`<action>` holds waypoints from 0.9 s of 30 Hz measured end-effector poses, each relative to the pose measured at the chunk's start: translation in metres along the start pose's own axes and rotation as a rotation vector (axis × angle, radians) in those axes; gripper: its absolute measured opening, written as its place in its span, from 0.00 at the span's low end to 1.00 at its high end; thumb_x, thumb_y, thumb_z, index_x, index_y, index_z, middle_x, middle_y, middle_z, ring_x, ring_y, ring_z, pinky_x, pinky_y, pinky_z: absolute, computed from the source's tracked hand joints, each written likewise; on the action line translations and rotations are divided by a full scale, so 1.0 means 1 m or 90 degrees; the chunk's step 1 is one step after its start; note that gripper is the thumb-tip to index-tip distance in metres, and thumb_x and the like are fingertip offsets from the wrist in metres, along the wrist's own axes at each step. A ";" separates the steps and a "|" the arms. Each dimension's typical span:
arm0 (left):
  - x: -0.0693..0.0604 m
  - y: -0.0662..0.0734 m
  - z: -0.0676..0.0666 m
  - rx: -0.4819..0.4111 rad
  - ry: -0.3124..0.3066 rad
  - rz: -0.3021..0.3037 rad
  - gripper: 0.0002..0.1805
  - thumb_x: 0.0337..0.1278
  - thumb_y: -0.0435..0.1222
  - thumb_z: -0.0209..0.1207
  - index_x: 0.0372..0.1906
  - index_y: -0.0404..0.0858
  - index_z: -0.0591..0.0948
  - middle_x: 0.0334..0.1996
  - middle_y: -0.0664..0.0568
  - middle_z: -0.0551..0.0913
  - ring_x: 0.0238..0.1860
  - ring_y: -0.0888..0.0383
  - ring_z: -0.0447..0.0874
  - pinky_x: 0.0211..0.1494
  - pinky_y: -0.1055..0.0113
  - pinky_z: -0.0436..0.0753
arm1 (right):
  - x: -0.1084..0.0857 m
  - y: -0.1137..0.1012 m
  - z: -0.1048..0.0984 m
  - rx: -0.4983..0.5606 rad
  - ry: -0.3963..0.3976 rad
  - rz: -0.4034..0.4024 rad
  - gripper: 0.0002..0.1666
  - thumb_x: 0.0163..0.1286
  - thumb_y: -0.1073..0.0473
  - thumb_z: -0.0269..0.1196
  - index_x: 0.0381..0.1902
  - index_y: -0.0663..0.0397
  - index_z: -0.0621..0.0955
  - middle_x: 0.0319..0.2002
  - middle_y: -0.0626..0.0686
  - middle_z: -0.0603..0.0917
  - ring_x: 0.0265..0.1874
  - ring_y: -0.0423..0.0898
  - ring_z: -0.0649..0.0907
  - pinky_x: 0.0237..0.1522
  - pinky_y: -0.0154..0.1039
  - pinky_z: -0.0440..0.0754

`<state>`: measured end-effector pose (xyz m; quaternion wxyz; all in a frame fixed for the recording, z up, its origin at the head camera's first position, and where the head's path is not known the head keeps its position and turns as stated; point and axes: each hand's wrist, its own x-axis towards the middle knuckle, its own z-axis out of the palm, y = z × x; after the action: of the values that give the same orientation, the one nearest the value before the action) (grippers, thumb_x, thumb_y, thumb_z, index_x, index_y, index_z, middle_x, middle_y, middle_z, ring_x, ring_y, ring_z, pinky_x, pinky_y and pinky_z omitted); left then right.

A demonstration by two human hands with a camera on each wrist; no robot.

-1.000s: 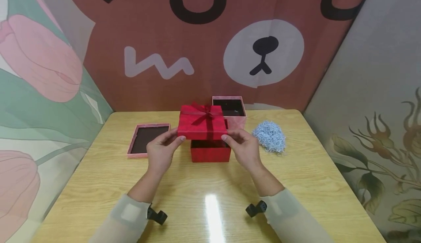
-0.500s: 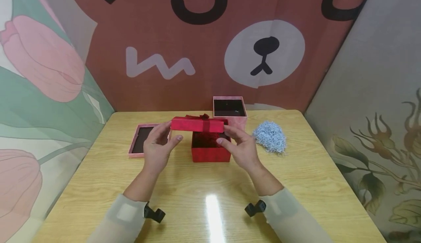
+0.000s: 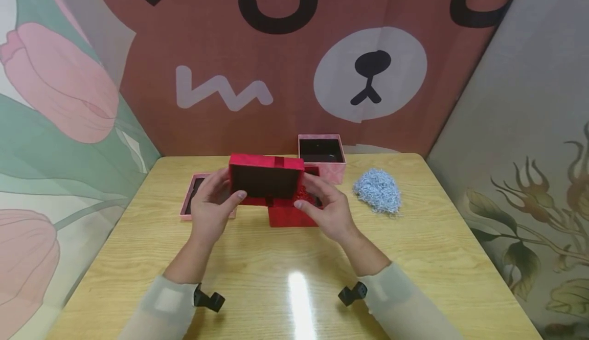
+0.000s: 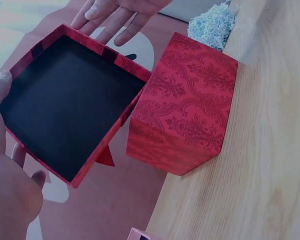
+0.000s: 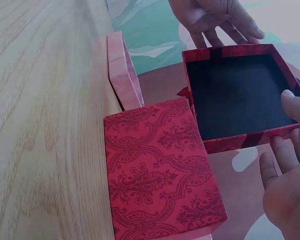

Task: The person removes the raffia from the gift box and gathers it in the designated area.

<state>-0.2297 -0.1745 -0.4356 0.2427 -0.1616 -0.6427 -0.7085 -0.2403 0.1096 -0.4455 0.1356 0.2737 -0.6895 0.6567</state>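
Between both hands a red gift-box lid [image 3: 264, 180] is held tipped up, its black inside turned toward me. My left hand [image 3: 210, 208] grips its left side, thumb over the rim. My right hand [image 3: 333, 208] holds the opposite side, thumb at the rim and fingers beneath or behind. Below and just behind the lid stands the red patterned box [image 3: 293, 218], partly covered by it in the head view. Some red shredded filling [image 3: 304, 194] shows at the box's top. In the left wrist view the lid [image 4: 65, 105] is beside the box [image 4: 187, 95].
A pink box [image 3: 332, 173] with a dark inside stands at the back of the wooden table [image 3: 257, 263]. At left lies a pink lid [image 3: 186, 218], inside up, partly behind my left hand. Blue shredded paper [image 3: 377, 191] is heaped at right.
The red lid has moved left and tilted from bow side up to black inside facing me. Both hands moved left with it. The red box stayed in place.
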 end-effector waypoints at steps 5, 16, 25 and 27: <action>0.001 0.003 -0.009 0.010 -0.002 -0.008 0.32 0.56 0.21 0.71 0.67 0.34 0.80 0.61 0.43 0.80 0.62 0.46 0.82 0.66 0.62 0.80 | 0.001 -0.001 0.007 0.002 -0.030 0.019 0.39 0.64 0.72 0.72 0.73 0.53 0.76 0.67 0.54 0.81 0.65 0.57 0.80 0.69 0.52 0.75; -0.002 0.007 -0.036 0.076 -0.014 -0.028 0.33 0.57 0.22 0.70 0.70 0.38 0.78 0.61 0.46 0.81 0.56 0.53 0.84 0.59 0.69 0.83 | -0.003 -0.001 0.024 -0.023 -0.076 0.046 0.45 0.63 0.66 0.75 0.76 0.42 0.73 0.69 0.48 0.79 0.65 0.61 0.78 0.68 0.56 0.76; -0.012 0.008 -0.055 0.077 -0.052 -0.122 0.35 0.61 0.25 0.68 0.74 0.41 0.75 0.60 0.51 0.82 0.55 0.54 0.82 0.50 0.68 0.88 | -0.008 0.002 0.035 0.026 -0.119 0.098 0.54 0.59 0.65 0.78 0.79 0.36 0.68 0.73 0.44 0.75 0.70 0.47 0.76 0.68 0.56 0.75; -0.014 0.009 -0.060 0.089 -0.067 -0.147 0.35 0.63 0.27 0.68 0.75 0.44 0.74 0.63 0.50 0.81 0.57 0.55 0.82 0.50 0.68 0.88 | -0.009 0.003 0.037 0.032 -0.134 0.111 0.58 0.57 0.65 0.79 0.81 0.35 0.65 0.72 0.44 0.75 0.68 0.47 0.77 0.67 0.53 0.77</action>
<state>-0.2082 -0.2320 -0.4434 0.1362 -0.1061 -0.7166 -0.6758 -0.2282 0.0754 -0.4567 -0.0022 0.2832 -0.7046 0.6506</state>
